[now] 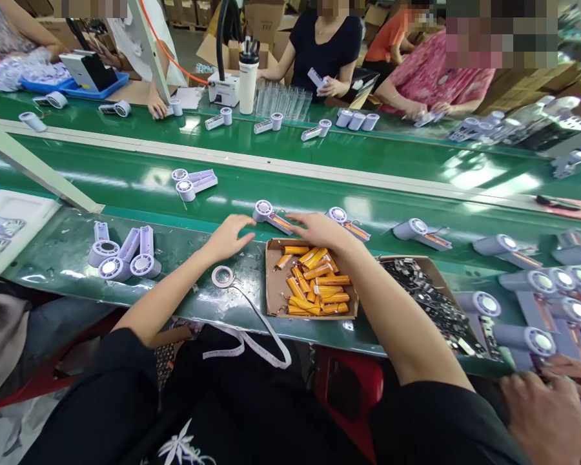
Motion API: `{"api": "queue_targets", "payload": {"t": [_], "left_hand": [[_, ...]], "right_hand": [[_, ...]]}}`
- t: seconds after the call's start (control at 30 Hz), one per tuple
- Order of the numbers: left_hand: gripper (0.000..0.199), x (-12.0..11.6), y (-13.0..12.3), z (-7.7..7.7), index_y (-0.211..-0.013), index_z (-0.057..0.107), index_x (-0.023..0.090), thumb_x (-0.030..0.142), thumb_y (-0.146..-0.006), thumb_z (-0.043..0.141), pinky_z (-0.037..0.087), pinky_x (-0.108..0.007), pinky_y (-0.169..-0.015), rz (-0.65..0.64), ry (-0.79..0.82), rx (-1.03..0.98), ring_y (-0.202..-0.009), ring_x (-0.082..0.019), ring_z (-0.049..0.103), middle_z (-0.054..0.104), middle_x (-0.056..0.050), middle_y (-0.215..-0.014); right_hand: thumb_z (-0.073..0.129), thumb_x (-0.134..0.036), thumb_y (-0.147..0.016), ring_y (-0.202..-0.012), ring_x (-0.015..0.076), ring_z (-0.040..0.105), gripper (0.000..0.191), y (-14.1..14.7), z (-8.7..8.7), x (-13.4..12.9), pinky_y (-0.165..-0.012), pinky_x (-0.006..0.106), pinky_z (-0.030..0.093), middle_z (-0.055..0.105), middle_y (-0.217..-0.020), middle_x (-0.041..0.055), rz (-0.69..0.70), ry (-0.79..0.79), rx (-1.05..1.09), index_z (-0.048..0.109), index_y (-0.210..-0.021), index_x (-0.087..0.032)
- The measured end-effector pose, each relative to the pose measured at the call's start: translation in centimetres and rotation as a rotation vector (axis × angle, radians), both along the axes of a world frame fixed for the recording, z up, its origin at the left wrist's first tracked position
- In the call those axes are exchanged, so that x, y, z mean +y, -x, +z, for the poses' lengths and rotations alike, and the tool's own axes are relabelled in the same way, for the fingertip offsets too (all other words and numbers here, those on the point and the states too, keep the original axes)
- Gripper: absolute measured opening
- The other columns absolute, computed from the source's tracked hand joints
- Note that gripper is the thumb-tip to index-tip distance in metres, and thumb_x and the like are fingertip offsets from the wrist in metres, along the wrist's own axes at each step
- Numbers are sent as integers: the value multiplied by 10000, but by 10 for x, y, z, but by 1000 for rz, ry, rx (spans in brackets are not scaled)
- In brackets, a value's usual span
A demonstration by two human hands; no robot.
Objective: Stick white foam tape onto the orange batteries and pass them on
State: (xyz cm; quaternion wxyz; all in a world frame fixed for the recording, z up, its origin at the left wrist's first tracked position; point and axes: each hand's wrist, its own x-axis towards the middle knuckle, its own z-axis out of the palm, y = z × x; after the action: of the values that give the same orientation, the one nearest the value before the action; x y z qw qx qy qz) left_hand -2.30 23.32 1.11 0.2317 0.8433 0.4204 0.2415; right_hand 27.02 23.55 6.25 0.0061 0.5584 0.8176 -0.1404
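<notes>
A lilac handheld fan (263, 211), its handle casing open with an orange cell and thin wires inside, lies on the green conveyor belt between my hands. My left hand (230, 239) is just left of it, thumb and fingers apart, holding nothing. My right hand (319, 230) reaches over the far edge of a cardboard box (275, 284). Its fingers are stretched out at the fan's handle end; whether they touch it I cannot tell. Orange battery cells (314, 278) with wires fill much of the box. A roll of white tape (223, 276) lies on the bench nearer me.
Lilac fans (126, 258) lie on the bench at left; more fans (419, 229) sit along the belt and at right. A box of small black parts (426, 297) stands right of the cells. A co-worker's hand (545, 413) is at lower right. Several people sit across the belt.
</notes>
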Motion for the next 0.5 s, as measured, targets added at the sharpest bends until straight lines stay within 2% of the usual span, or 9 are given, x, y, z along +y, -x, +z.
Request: {"api": "queue_targets", "payload": {"t": [0.1,0.2,0.3,0.37,0.43,0.5], "left_hand": [[310,-70,64,-15,-1256,712,218,389,-1002,664,521,-482,-1125,-206,-103,148,-1251,-275,645,742,-92,-1301],[179,-115,99,-22,-1151,748,220,283,-1016,648,577,-489,-1066,-228,-238,299,-1270,-295,631,699,-93,-1411],[129,-134,98,-16,-1070,742,195,169,-1012,630,597,-483,-1042,-146,-400,266,-1253,-298,624,721,-103,-1361],[150,-139,86,-5,-1119,725,200,156,-983,683,593,-502,-1045,-120,-503,180,-1292,-321,595,755,-93,-1279],[239,-142,74,7,-1185,702,216,143,-957,717,602,-497,-1012,-147,-573,99,-1318,-336,579,783,-71,-1190],[242,-141,66,17,-1197,690,224,158,-965,709,617,-463,-940,-197,-582,69,-1274,-324,612,793,-61,-1117]], "right_hand": [[533,-382,-1054,-1210,294,733,394,-20,5,-53,-1053,435,563,764,-1350,76,-55,-81,289,728,-1361,-231],[597,-427,-1017,-967,260,793,327,-8,6,-106,-880,397,623,818,-1195,66,-139,-45,534,783,-1220,-251],[639,-449,-993,-695,201,762,349,31,6,-144,-680,322,593,836,-991,46,-208,133,655,752,-1251,-243],[677,-473,-979,-636,181,729,381,61,5,-160,-620,279,539,811,-837,16,-159,302,696,730,-1262,-223],[651,-479,-1008,-581,154,672,297,85,5,-169,-587,249,473,745,-684,-14,-48,434,735,759,-1066,-208],[568,-453,-1061,-530,123,586,403,99,4,-177,-568,241,409,664,-586,-23,81,474,791,703,-780,-199]]}}
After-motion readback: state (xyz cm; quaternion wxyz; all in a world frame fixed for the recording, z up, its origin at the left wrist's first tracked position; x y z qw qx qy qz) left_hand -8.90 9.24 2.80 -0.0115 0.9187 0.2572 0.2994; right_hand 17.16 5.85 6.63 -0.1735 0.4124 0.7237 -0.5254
